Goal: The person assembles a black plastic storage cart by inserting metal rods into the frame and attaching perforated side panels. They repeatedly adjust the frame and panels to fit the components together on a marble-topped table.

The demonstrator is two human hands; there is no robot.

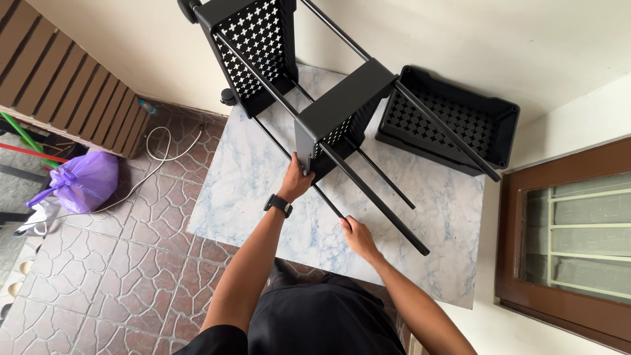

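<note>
Head view, looking down. Left hand (pixel 295 181), watch (pixel 278 205) on wrist, gripped lower corner of middle basket (pixel 342 113), fingers curled round edge. Right hand (pixel 358 235) closed round end of thin black rod (pixel 327 200). Rack lay tilted over marble table (pixel 263 184): upper basket (pixel 253 46) with caster (pixel 228 96) toward wall, long rods running through both. Loose third basket (pixel 447 121) sat on table beside rack, right side. Purple bag (pixel 84 181) on tiled floor, well apart, left.

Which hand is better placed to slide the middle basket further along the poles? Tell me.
Probably the left hand: it already grips the corner of the middle basket. The right hand holds the end of a black pole nearer the body, steadying the rack on the marble table.
</note>
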